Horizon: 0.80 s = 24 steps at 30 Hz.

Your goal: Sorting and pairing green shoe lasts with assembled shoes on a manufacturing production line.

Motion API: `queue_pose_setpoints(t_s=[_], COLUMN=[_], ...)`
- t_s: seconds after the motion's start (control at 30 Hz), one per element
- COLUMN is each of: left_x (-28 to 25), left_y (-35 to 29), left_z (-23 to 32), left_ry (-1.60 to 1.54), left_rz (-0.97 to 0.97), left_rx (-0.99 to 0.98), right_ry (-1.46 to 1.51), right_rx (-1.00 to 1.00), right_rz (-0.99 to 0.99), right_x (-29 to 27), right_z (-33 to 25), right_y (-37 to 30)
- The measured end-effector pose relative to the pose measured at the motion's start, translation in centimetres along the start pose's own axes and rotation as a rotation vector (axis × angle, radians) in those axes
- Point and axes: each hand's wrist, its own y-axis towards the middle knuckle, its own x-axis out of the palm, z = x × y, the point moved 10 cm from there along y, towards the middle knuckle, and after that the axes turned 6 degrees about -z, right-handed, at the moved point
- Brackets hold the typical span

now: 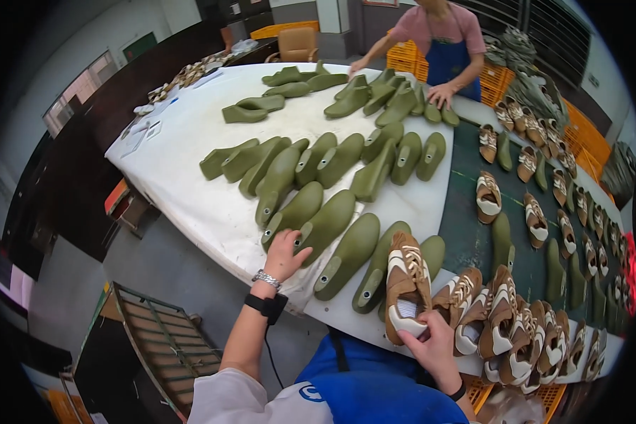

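My right hand [432, 345] grips a brown and white lace-up shoe [407, 272] by its white heel, toe pointing away from me, over the table's near edge. My left hand [285, 256] reaches to the heel ends of two green shoe lasts [300, 208], fingers apart and seemingly touching them; its fingertips are partly hidden against the green. Just right of that hand lies another large green last [349, 253]. One more last [375, 277] sits partly behind the held shoe.
Several more lasts [275, 177] cover the white table [184, 134]. Finished-looking shoes [505, 311] crowd the near right edge, and shoes and lasts stand in rows on a dark green belt [466, 191]. Across the table, a person in a blue apron [451, 62] handles lasts. A wooden rack [166, 332] stands lower left.
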Motion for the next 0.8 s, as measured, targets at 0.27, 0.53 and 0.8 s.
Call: queue_pose_setpoints(t_s=[0.27, 0.53, 0.8], left_x=[2.6, 3.7, 7.6], left_y=[-0.1, -2.9, -6.8], left_z=[0.0, 4.5, 22.3], left_ry=[-0.167, -0.292, -0.109], left_rz=[-0.028, 0.053, -0.211], left_rx=[-0.258, -0.044, 0.502], right_ry=[-0.045, 0.026, 0.121], right_rx=[-0.034, -0.015, -0.009], right_rz=[0.022, 0.048, 0.265], right_x=[-0.6, -1.1, -5.0], right_z=[1.5, 2.0, 3.3], right_y=[-0.4, -0.1, -1.2])
